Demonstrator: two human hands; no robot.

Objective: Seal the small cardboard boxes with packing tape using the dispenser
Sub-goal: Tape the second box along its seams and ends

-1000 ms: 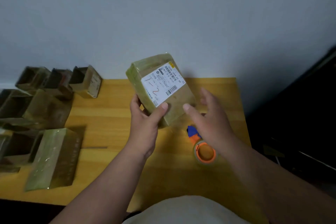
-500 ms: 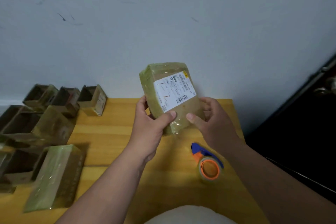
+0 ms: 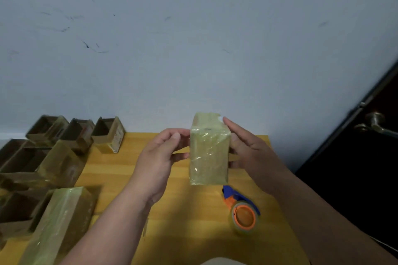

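Home room: scuffed wall (image 3: 193,38), wooden table (image 3: 193,232), door handle (image 3: 375,123).

Head-worn view, down over table (image 3: 112,170)

My two hands, left (image 3: 159,163) and right (image 3: 252,153), hold a taped box (image 3: 208,157) above the wooden table (image 3: 193,221), whose bare middle strip lies open beneath my left forearm. Open and taped boxes (image 3: 53,157) crowd the left edge, the tape dispenser (image 3: 243,211) sits just below the held box, and the wall (image 3: 193,49) closes off the far side.
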